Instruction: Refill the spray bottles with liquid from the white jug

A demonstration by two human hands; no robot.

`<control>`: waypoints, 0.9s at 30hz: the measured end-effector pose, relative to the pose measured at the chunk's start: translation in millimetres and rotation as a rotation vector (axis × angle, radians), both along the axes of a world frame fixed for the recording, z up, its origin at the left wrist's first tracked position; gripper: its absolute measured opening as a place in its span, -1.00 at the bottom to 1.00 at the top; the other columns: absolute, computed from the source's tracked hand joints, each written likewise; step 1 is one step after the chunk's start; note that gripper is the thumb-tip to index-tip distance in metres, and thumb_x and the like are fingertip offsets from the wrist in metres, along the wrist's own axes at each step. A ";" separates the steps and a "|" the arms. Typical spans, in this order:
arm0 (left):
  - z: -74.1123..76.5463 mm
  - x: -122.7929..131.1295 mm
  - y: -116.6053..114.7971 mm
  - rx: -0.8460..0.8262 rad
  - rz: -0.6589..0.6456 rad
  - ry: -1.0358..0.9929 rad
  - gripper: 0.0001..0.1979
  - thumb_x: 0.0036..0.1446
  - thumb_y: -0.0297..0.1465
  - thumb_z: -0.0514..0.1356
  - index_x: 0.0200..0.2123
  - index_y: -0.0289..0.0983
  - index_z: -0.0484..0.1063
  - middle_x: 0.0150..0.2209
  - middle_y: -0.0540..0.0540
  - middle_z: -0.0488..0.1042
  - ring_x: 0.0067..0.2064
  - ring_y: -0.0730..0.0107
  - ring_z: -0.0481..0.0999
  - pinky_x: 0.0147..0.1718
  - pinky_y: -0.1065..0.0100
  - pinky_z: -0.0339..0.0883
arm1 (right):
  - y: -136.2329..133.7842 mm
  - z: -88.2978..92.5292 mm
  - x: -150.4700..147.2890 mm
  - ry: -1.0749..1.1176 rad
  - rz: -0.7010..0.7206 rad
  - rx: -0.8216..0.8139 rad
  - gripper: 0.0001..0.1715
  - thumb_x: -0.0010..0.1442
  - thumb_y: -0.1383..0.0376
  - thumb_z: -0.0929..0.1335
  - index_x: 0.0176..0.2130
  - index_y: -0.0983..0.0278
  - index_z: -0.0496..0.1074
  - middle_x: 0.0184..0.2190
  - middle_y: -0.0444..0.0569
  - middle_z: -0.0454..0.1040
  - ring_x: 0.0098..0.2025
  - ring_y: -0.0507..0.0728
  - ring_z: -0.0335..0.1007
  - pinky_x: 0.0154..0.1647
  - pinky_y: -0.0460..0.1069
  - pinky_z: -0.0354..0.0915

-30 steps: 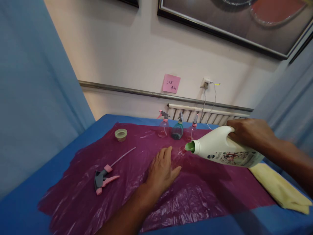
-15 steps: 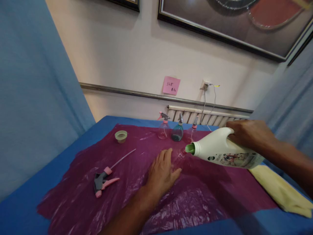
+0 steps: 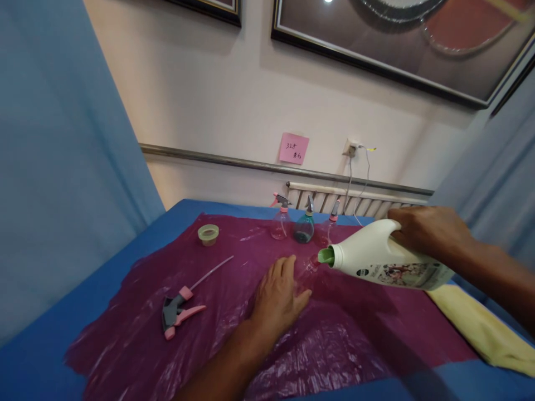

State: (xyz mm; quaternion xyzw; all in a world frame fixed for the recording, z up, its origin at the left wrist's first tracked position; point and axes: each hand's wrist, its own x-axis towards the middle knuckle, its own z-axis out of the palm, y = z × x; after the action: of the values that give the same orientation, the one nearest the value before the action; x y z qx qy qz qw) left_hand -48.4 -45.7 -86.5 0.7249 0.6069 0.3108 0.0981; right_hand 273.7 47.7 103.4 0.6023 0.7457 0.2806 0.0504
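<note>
My right hand grips the handle of a large cream jug, tipped so its green spout points left. Right under the spout is the neck of a clear bottle, tilted and hard to make out against the purple sheet. My left hand curves round the side of this bottle. To the left, a grey and pink spray head with a thin tube lies on the sheet. Whether liquid is flowing from the spout cannot be made out.
Three spray bottles stand at the back: clear, teal and clear. A small round tub sits back left. A yellow cloth lies at the right edge. Purple sheeting covers the blue table.
The whole view has shifted down slightly. Both hands, the jug and the bottle keep nearly the same positions relative to each other.
</note>
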 end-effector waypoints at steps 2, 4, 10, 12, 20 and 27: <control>0.4 0.0 -0.3 -0.008 0.001 -0.002 -0.21 0.26 -0.30 0.39 0.47 -0.28 0.24 0.38 -0.36 0.44 0.41 -0.19 0.44 0.41 -0.15 0.35 | 1.0 -0.8 1.0 0.001 0.002 0.003 -0.80 0.34 0.12 0.33 -0.16 0.06 0.55 -0.18 -0.08 0.73 -0.18 0.27 0.64 -0.39 0.04 -0.01; 0.1 0.0 -0.5 -0.010 0.005 -0.001 -0.21 0.26 -0.29 0.40 0.47 -0.30 0.24 0.38 -0.36 0.44 0.41 -0.20 0.45 0.41 -0.15 0.35 | 1.6 -1.3 1.4 -0.002 0.007 0.008 -0.81 0.34 0.12 0.33 -0.17 0.07 0.54 -0.18 -0.07 0.72 -0.18 0.27 0.64 -0.39 0.04 -0.01; -1.1 0.2 -0.3 0.003 0.010 0.001 -0.21 0.26 -0.28 0.40 0.47 -0.25 0.24 0.39 -0.35 0.44 0.42 -0.20 0.45 0.41 -0.16 0.36 | -0.8 1.0 -1.5 -0.015 -0.009 -0.001 -0.80 0.34 0.13 0.33 -0.15 0.07 0.55 -0.15 -0.06 0.73 -0.15 0.27 0.65 -0.38 0.04 -0.01; -0.6 0.2 -0.5 -0.003 0.015 0.001 -0.21 0.26 -0.29 0.40 0.47 -0.26 0.24 0.39 -0.35 0.44 0.42 -0.19 0.45 0.41 -0.15 0.36 | -1.8 1.6 -2.3 -0.012 -0.008 -0.003 -0.80 0.35 0.14 0.33 -0.15 0.07 0.55 -0.14 -0.05 0.73 -0.14 0.28 0.65 -0.37 0.04 0.00; 3.1 0.3 -2.2 -0.032 0.008 0.007 -0.22 0.29 -0.28 0.39 0.48 -0.30 0.23 0.41 -0.37 0.42 0.45 -0.20 0.42 0.44 -0.14 0.33 | -1.5 1.1 -0.2 -0.039 -0.003 -0.010 -0.77 0.38 0.12 0.30 -0.12 0.06 0.54 -0.13 -0.06 0.73 -0.12 0.29 0.66 -0.38 0.04 -0.02; 1.4 -0.3 -1.8 -0.005 -0.003 0.013 -0.24 0.30 -0.25 0.37 0.47 -0.26 0.23 0.38 -0.36 0.44 0.41 -0.20 0.45 0.39 -0.17 0.37 | -2.0 1.0 -1.3 -0.025 0.002 0.029 -0.78 0.35 0.11 0.32 -0.16 0.07 0.55 -0.17 -0.06 0.73 -0.18 0.27 0.65 -0.40 0.04 -0.01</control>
State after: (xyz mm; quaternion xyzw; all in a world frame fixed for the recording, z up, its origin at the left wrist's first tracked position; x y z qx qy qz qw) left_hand -48.6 -47.5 -85.1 0.7275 0.6074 0.3042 0.0965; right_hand 272.4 45.7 104.5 0.5986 0.7415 0.2989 0.0508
